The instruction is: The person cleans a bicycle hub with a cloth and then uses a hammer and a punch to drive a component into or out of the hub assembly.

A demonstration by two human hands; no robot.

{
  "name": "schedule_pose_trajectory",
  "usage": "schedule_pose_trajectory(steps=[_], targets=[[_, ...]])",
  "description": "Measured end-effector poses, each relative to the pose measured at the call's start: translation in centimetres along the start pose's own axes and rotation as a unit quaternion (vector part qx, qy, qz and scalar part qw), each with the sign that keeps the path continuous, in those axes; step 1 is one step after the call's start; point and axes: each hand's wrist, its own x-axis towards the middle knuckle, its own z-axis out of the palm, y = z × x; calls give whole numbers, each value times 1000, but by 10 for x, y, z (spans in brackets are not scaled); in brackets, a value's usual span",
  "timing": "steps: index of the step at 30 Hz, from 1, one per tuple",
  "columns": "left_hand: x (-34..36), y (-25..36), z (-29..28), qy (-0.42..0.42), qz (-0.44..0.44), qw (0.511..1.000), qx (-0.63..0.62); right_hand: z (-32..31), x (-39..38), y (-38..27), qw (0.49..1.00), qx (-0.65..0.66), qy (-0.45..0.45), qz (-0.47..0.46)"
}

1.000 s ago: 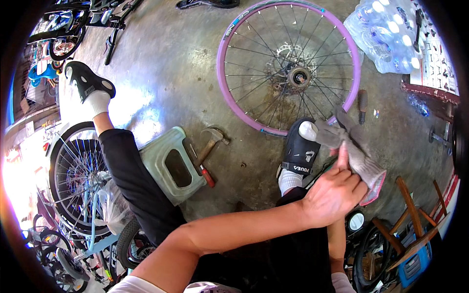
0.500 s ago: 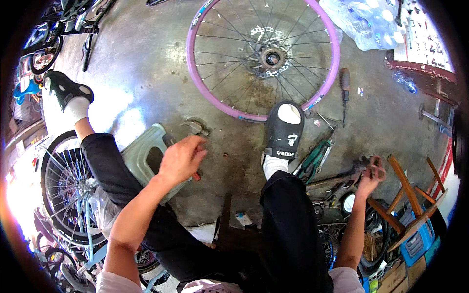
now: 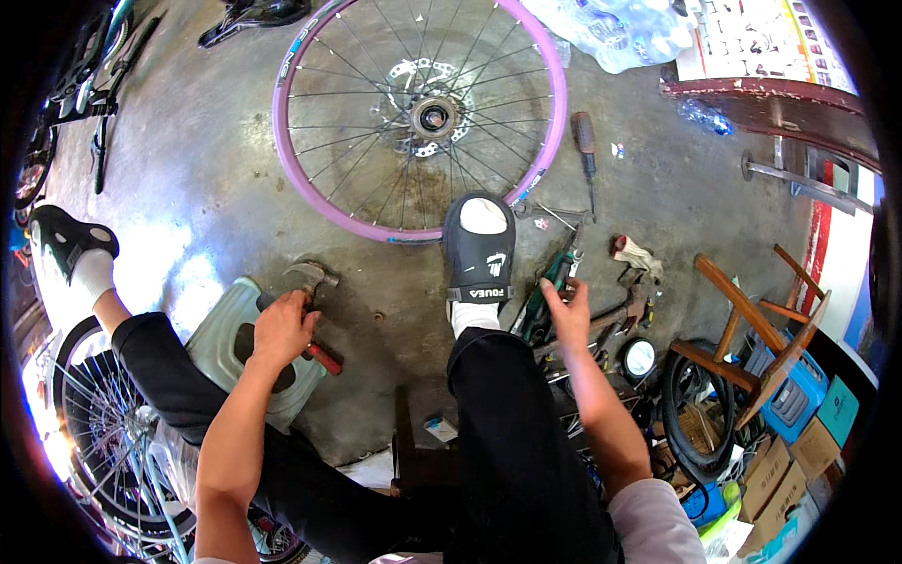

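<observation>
My left hand (image 3: 287, 331) is closed round the handle of a claw hammer (image 3: 311, 275) over the pale green plastic stool (image 3: 218, 346); a red-handled screwdriver (image 3: 324, 358) lies under it. My right hand (image 3: 569, 310) is open above green-handled tools (image 3: 537, 313), just right of my dark slip-on shoe (image 3: 480, 254). A crumpled work glove (image 3: 637, 254) lies beyond that hand among metal tools. The purple-rimmed wheel (image 3: 554, 113) lies flat at the top, with a dark screwdriver (image 3: 583, 141) beside it.
Bicycle parts (image 3: 99, 85) lie at upper left, a spoked wheel (image 3: 89, 404) below. Bottled water (image 3: 615, 28) and a red-edged bench (image 3: 770, 117) are at upper right. A wooden stool (image 3: 752, 329), tyres (image 3: 700, 423) and cardboard boxes (image 3: 766, 479) crowd the lower right.
The glove that was in my hands now lies on the floor. My left hand went left to the hammer; my right hand moved left toward the green tools. The view shifted.
</observation>
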Motion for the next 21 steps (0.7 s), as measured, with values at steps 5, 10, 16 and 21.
schedule_pose_trajectory(steps=[5,10,16,21], targets=[[-1,-2,2,10,-12,1000,9,25,-5,-29,989,-120,85,-19],[1,3,6,20,-1,1000,-19,42,-8,-31,976,-159,141,-39],[4,4,8,2,-9,1000,-28,58,-10,-25,973,-111,196,-51],[6,2,13,31,-25,998,-39,60,-6,-18,971,-62,212,-94]])
